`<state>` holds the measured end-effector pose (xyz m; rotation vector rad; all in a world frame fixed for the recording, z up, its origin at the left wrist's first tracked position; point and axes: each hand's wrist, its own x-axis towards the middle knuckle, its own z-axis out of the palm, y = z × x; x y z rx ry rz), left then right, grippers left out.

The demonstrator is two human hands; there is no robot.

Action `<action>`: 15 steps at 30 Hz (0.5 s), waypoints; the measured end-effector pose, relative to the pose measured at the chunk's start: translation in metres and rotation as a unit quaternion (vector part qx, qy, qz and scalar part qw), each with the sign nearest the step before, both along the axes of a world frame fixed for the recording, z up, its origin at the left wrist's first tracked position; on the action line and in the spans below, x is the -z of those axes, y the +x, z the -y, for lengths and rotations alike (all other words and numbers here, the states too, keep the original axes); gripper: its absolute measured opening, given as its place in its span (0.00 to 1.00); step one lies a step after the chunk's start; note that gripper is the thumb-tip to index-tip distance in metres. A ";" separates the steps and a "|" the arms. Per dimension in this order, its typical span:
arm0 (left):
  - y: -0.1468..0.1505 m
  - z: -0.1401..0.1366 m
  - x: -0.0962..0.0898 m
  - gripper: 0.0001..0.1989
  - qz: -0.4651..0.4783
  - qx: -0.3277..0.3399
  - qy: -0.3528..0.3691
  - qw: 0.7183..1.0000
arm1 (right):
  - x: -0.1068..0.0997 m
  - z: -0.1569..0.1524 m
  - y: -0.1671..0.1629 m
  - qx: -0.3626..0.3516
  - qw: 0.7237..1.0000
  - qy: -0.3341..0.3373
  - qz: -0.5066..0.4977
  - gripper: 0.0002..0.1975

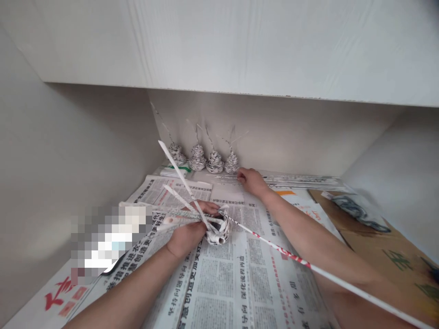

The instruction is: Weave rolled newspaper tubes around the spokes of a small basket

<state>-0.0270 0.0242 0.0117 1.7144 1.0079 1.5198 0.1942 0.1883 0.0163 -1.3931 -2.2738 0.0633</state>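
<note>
My left hand [190, 235] is closed around a small round piece woven from rolled newspaper tubes [219, 235], its hollow end facing right. Loose paper tubes fan out of it to the left and upward. One long red-and-white paper tube [270, 244] runs from the piece to the lower right, across my right forearm. At the back, my right hand [252, 180] has its fingers curled at a row of thin paper tubes [302, 182]. What its fingertips pinch, if anything, is hidden. Several woven paper gourds [215, 163] with twisted stems stand just left of that hand.
Newspaper sheets [219, 274] cover the surface. A phone [115, 262], partly blurred out, lies at left. Cardboard [373, 246] with a dark-stained cloth-like bundle [358, 212] is at right. A white overhang [219, 50] and side walls enclose the space.
</note>
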 end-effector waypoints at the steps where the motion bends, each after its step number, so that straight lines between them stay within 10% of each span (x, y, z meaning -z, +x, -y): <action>1: 0.000 0.000 0.000 0.05 0.004 -0.002 0.001 1.000 | -0.004 0.002 -0.001 -0.007 1.000 0.007 -0.008 0.07; 8: -0.001 -0.001 0.000 0.08 0.070 0.006 0.022 0.997 | -0.058 0.058 -0.010 -0.141 0.976 0.142 -0.080 0.09; 15: 0.000 0.001 -0.003 0.09 0.068 -0.014 0.055 0.996 | -0.114 0.165 0.005 -0.101 0.956 0.257 0.101 0.12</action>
